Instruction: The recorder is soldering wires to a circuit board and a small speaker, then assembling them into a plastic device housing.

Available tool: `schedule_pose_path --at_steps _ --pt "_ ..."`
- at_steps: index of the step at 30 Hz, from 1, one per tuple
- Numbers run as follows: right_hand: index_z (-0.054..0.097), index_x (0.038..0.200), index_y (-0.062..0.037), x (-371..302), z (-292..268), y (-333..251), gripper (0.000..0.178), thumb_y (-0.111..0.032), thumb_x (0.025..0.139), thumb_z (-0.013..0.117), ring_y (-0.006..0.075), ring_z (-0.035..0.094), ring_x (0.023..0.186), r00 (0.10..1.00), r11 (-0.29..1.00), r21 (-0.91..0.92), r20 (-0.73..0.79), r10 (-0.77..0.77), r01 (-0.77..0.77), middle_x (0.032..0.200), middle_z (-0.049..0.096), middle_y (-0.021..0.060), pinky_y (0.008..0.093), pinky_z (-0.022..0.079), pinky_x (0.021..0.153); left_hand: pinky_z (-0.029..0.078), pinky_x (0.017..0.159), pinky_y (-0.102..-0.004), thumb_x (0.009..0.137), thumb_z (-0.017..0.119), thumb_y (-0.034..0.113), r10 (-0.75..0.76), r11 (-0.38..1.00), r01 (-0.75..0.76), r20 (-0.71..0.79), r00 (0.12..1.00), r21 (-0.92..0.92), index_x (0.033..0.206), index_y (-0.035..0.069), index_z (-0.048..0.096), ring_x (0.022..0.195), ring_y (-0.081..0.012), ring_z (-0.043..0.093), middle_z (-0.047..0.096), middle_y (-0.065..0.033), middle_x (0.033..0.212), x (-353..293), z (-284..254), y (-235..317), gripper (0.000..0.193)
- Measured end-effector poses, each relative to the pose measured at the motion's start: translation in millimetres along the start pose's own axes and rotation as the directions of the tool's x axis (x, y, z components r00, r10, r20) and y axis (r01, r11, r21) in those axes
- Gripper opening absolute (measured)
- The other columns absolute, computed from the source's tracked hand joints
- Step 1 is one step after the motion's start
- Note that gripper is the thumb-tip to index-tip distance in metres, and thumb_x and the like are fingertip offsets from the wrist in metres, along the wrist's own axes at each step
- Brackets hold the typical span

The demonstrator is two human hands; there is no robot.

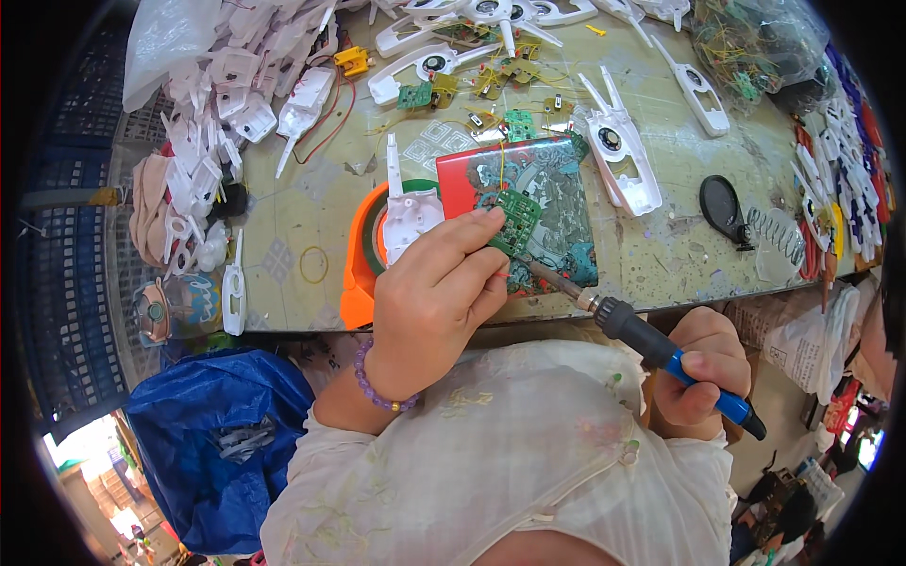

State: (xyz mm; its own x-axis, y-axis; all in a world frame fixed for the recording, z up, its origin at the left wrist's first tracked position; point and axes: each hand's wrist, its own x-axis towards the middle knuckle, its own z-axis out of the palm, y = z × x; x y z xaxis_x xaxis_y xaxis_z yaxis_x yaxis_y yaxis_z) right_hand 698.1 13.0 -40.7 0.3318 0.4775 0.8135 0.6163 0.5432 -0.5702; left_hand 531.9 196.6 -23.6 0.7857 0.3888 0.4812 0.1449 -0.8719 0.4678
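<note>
My left hand is closed on the edge of a small green circuit board, held above a red-edged book with a dark patterned cover. In my right hand is a soldering iron with a blue and black handle. Its tip meets the lower edge of the board or lies just beside it; I cannot tell which. Left of the book, a white plastic casing lies over an orange tape dispenser with a green roll, partly behind my left hand.
White casings are piled at the far left, and another casing lies right of the book. Several wired boards lie at the back. A round black lid sits at the right. A blue bag hangs below the table's left front.
</note>
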Motion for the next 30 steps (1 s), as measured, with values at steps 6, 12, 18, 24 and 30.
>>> schedule_pose_path --at_steps 6,12,18,24,30 --pt "0.05 0.091 -0.0036 -5 0 0 0.031 -0.033 0.098 0.047 0.0161 0.046 0.048 1.0 1.0 -0.014 0.006 0.004 -0.004 0.065 0.048 0.0043 0.0275 0.035 0.043 0.055 0.078 -0.0335 0.066 0.073 0.0 -0.012 1.0 0.012 -0.006 1.0 0.003 0.085 0.003 0.064 0.099 -0.0267 0.065 0.066 -0.0093 0.106 -1 2 0 0.02" --pt "0.052 0.092 -0.0036 -12 -3 3 0.029 -0.031 0.097 0.048 0.0157 0.047 0.048 0.997 0.998 -0.006 0.044 -0.065 0.065 0.065 0.049 0.0033 0.0283 0.036 0.043 0.055 0.077 -0.033 0.066 0.073 0.0 0.003 1.0 -0.003 -0.029 1.0 0.017 0.083 0.003 0.064 0.098 -0.0266 0.065 0.066 -0.0094 0.105 -1 4 1 0.019" --pt "0.054 0.092 -0.0022 -19 -5 6 0.026 -0.027 0.095 0.047 0.0161 0.047 0.049 0.988 0.99 -0.001 0.068 -0.142 0.142 0.066 0.05 0.0035 0.029 0.036 0.042 0.055 0.076 -0.0329 0.065 0.073 0.0 0.01 0.999 -0.008 -0.039 0.999 0.032 0.082 0.003 0.064 0.097 -0.0263 0.066 0.066 -0.0094 0.105 0 4 1 0.019" --pt "0.053 0.093 -0.0033 -20 -3 4 0.027 -0.03 0.095 0.047 0.0171 0.048 0.05 0.987 0.987 -0.032 0.0 -0.159 0.159 0.067 0.05 0.0041 0.0295 0.037 0.043 0.055 0.076 -0.0329 0.065 0.073 0.0 0.005 0.999 -0.004 -0.034 0.999 0.044 0.083 0.003 0.064 0.097 -0.0262 0.066 0.066 -0.0091 0.105 -1 3 1 0.02" --pt "0.054 0.094 -0.0021 -35 -8 11 0.028 -0.03 0.095 0.053 0.0192 0.052 0.054 0.974 0.948 -0.287 -0.134 -0.181 0.136 0.069 0.055 0.0081 0.0294 0.04 0.047 0.055 0.077 -0.0331 0.065 0.073 0.0 0.005 0.999 -0.003 -0.032 0.999 0.035 0.083 0.003 0.064 0.097 -0.0261 0.066 0.066 -0.0089 0.105 1 2 2 0.02"
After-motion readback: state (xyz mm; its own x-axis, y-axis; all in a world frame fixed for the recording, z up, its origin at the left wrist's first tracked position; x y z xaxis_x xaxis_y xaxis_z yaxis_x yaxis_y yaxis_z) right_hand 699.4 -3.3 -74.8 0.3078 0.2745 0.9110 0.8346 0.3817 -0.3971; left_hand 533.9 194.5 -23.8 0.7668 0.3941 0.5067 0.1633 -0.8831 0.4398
